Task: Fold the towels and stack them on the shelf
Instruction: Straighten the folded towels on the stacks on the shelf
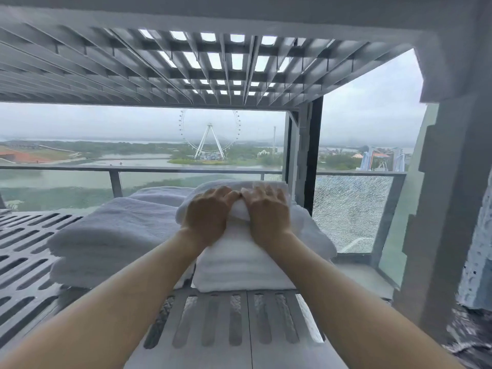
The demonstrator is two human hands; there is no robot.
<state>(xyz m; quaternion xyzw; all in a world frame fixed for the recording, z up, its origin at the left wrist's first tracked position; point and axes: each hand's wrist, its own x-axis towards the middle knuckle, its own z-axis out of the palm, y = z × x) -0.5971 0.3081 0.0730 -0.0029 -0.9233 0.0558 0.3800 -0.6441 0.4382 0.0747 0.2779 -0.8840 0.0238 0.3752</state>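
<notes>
A stack of folded white towels (239, 265) sits on the slotted grey shelf (218, 320), right of centre. My left hand (207, 214) and my right hand (267, 210) rest side by side, palms down, on the top towel (295, 209) of that stack, fingers curled over its far part, pressing it. To the left lies a second pile of folded white towels (111, 235), thicker and rounder. Both forearms reach in from the bottom of the frame.
Another slotted shelf board (186, 67) hangs overhead. A grey upright post (436, 209) stands at the right. Behind the shelf are a glass balcony railing (133, 170) and a cracked glass panel (351, 209), with water and a ferris wheel beyond.
</notes>
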